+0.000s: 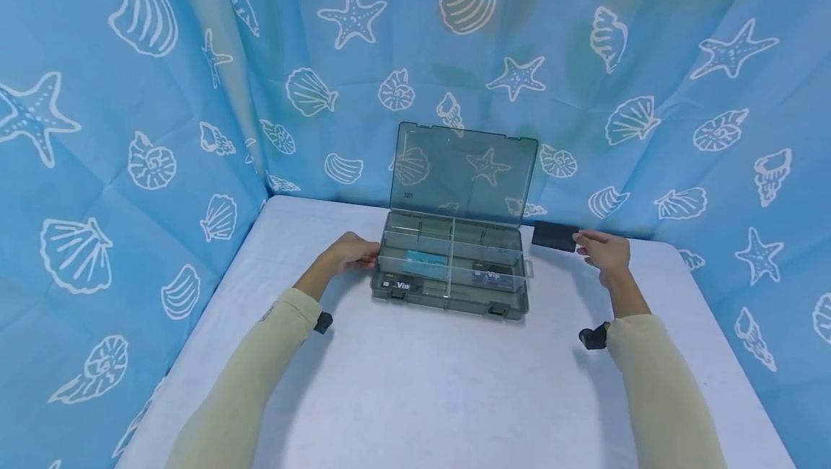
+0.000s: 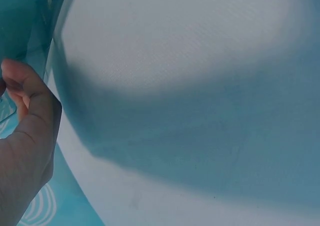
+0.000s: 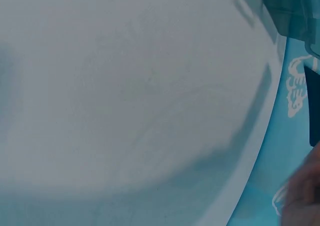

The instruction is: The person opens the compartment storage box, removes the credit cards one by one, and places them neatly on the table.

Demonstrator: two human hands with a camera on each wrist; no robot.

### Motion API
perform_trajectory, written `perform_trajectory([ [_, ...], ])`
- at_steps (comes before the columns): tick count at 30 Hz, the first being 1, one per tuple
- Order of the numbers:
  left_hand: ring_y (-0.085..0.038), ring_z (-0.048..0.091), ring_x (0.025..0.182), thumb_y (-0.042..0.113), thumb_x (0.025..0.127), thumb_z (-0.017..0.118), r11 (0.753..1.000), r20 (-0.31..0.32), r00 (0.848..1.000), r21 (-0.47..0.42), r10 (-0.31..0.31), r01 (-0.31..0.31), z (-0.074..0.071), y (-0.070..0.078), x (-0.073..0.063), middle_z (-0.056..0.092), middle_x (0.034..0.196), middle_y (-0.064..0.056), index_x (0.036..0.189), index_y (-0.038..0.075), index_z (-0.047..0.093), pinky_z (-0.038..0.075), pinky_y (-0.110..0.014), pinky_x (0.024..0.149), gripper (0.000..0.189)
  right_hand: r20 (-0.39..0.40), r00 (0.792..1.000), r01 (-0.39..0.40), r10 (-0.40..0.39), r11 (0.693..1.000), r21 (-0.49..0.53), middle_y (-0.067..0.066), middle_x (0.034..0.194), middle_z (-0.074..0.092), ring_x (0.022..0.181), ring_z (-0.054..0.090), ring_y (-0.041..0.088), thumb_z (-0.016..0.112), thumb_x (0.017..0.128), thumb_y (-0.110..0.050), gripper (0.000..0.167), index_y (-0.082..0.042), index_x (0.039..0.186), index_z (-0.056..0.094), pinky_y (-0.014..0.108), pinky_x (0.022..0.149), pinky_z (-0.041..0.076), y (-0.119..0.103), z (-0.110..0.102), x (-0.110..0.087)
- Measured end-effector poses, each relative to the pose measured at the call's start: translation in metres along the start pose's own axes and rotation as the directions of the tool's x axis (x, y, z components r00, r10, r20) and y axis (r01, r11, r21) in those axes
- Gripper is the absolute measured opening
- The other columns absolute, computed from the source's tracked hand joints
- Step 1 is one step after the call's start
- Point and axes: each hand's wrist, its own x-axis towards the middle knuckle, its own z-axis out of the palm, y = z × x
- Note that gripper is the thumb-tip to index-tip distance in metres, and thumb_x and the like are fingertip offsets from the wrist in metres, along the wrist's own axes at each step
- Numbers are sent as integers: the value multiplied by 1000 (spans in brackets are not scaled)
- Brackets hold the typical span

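A smoky transparent compartment box [image 1: 448, 303] lies on the table with its lid [image 1: 464, 173] raised at the back. My left hand [image 1: 350, 250] grips the box's left side; in the left wrist view the hand [image 2: 30, 121] shows curled fingers at the frame's edge. Inside the box are a light-blue card [image 1: 425, 264], a black "Vip" card [image 1: 397, 283] at front left and another dark "Vip" card [image 1: 495, 276] on the right. Just right of the box, my right hand [image 1: 605, 252] pinches a black card [image 1: 554, 236] by its right end. In the right wrist view this card [image 3: 314, 106] is partly cut off.
The box stands near the back edge of a white-covered table [image 1: 441, 397]. A blue curtain [image 1: 337, 94] with white shells and starfish hangs behind and at both sides. A small clear tab [image 1: 529, 268] juts from the box's right side.
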Motion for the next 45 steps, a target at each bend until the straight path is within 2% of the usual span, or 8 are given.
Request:
perform_trajectory([
  [5,-13,63,68,13,88,65,1000,-12,1000,10,-14,14,-1,-1,1,65,85,-8,106,-5,63,58,-25,69,25,24,992,110,-122,949,295,6,102,67,86,72,12,59,99,-18,36,6,125,55,25,79,57,1,2,0],
  [7,-14,64,69,13,87,65,1000,-17,1000,11,-16,17,-1,0,1,65,86,-9,107,-5,62,58,-25,70,27,18,985,154,-170,929,337,8,101,68,87,72,14,62,97,-16,37,9,123,56,28,83,55,3,5,0],
  [10,-14,64,70,14,88,65,1000,-19,1000,10,-22,22,0,1,0,65,88,-9,109,-5,61,58,-25,70,28,-33,983,184,-181,965,188,6,100,68,87,69,10,67,94,-16,32,5,118,64,28,86,55,6,10,1],
  [14,-13,63,69,13,89,65,1000,-15,1000,2,-28,28,0,2,-2,64,87,-8,112,-5,60,58,-24,69,29,-87,988,124,-124,992,-10,6,120,60,101,60,14,71,90,-14,32,-5,120,67,30,91,54,9,16,1],
  [19,-13,63,69,13,91,65,1000,-11,1000,-6,-27,27,0,2,-2,65,87,-9,112,-5,61,57,-23,69,29,-76,992,104,-99,993,58,14,127,58,111,61,22,73,89,-14,44,-2,128,58,31,93,53,11,16,3],
  [26,-14,64,73,15,90,66,1000,-25,999,-1,-23,23,0,0,0,65,92,-9,113,-5,61,58,-25,72,30,-54,998,47,-39,984,171,9,119,66,106,66,17,73,89,-17,35,-5,121,67,25,84,55,18,14,11],
  [38,-14,65,71,14,91,65,1000,-12,1000,-5,-20,20,-1,-2,2,66,91,-10,113,-5,62,58,-25,71,30,-23,991,-132,132,991,13,15,142,50,128,51,25,65,94,-14,40,-4,132,58,31,99,48,31,31,12],
  [45,-14,65,72,15,90,65,1000,-12,1000,5,-23,23,-3,0,-1,66,92,-10,117,-6,61,58,-25,73,34,-55,997,-69,62,989,-128,19,137,54,127,52,31,64,94,-13,37,-1,129,60,39,102,46,32,40,14],
])
